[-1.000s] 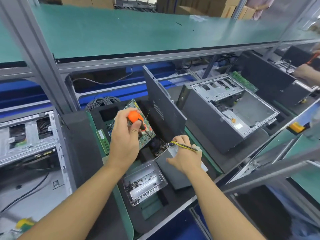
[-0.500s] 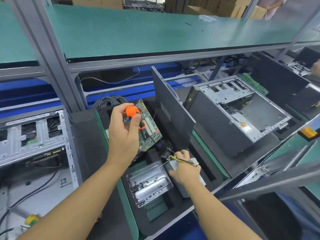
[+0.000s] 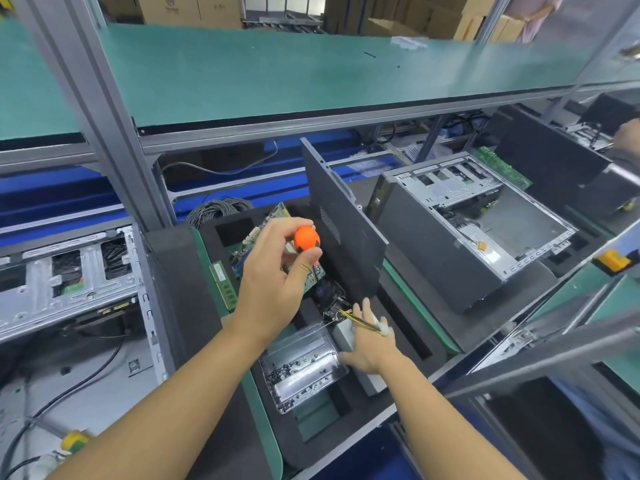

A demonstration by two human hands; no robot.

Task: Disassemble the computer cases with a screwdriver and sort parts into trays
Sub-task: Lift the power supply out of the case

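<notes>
— Down in the black foam tray [image 3: 408,327], seen from the head camera, where is the part being sorted?

— That grey sheet-metal power-supply box [image 3: 342,336] lies in a slot at the tray's near end, just beside the clear plastic tray of loose screws [image 3: 301,368]. The right hand [image 3: 369,341] rests on top of it, fingers spread and fairly straight, with the box's yellow-and-black wire bundle [image 3: 360,322] draped across them.

— And the other grip?

— The left hand [image 3: 273,282] is curled round the orange-handled screwdriver [image 3: 306,239], pinching its ball end between thumb and fingers. It hovers above the green circuit board [image 3: 313,277] leaning in the tray.

— How will the box handle?

— Rigid and fairly heavy for its size, I judge, with smooth metal faces. Take it across its 2 long sides, never by the limp wires, which could strain at the connector. The board looks brittle, so edges only.

— Surroundings?

— 1 dark grey side panel [image 3: 343,230] stands upright in the tray. 2 opened grey computer cases flank it, 1 to the right [image 3: 433,258] and 1 to the left [image 3: 69,278]. The green-matted surface [image 3: 627,303] runs under a green shelf [image 3: 311,71], with cardboard boxes [image 3: 173,8] behind. Another person's hand [image 3: 628,135] works at the far right.
</notes>
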